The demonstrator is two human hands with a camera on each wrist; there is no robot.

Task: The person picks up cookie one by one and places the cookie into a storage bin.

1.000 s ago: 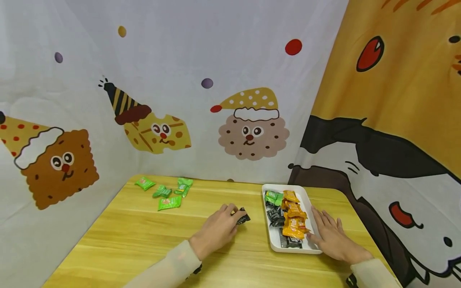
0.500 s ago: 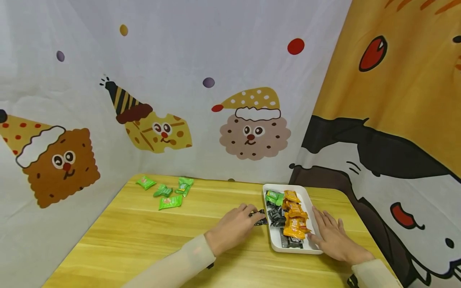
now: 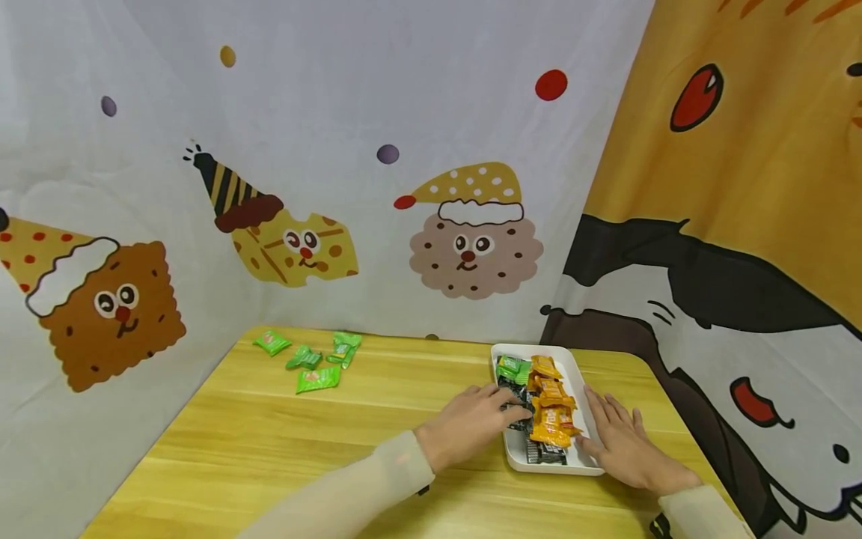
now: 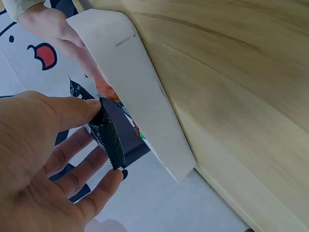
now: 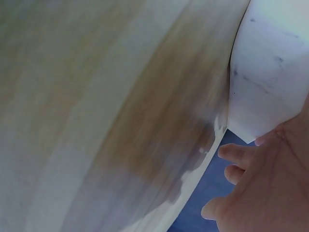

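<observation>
My left hand [image 3: 471,425] is over the left side of a white tray [image 3: 579,471]. In the left wrist view it pinches a small black-wrapped candy [image 4: 110,135] between thumb and fingers, beside the tray's outer wall [image 4: 130,79]. Orange-wrapped candies [image 3: 554,427] form a column in the tray. A green one [image 3: 512,368] lies at its far left corner, and black ones [image 3: 544,452] lie lower down; my left fingers partly cover others. Along the tray's right side, my right hand [image 3: 628,448] rests with extended fingers, its thumb at the rim, holding nothing.
Several green-wrapped candies [image 3: 318,379] lie at the far left of the wooden table [image 3: 269,449]. Behind the table hangs a white cloth [image 3: 323,97] with cartoon prints, with an orange printed panel [image 3: 774,165] on the right.
My left hand has carried the black-wrapped candy rightward across the table, from the bare wood to over the tray. My right hand has stayed at the tray's right side.
</observation>
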